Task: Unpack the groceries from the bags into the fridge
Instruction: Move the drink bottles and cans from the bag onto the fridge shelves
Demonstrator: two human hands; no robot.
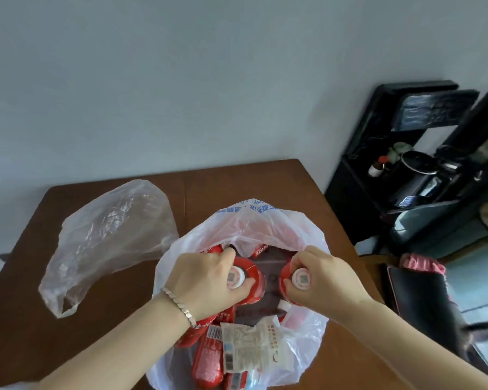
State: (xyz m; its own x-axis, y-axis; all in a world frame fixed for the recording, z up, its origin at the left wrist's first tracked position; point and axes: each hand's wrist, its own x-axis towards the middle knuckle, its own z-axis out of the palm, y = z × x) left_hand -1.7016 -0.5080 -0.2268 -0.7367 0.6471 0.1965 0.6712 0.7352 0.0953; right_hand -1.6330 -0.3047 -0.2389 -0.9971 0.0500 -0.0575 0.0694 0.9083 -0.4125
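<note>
Both hands in the white bag (265, 223), centre-bottom of frame: left hand (209, 280) grips a red bottle (254, 273) at its white cap, right hand (324, 280) grips a 2nd red bottle (301, 279) same way. Clear bag (110, 235) lies crumpled mid-left on brown surface (237, 181).

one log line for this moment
left hand: grips left red bottle | right hand: grips right red bottle | both in white bag | clear bag on table

A home room: brown table (237, 187), cluttered black shelf (383, 175).
</note>
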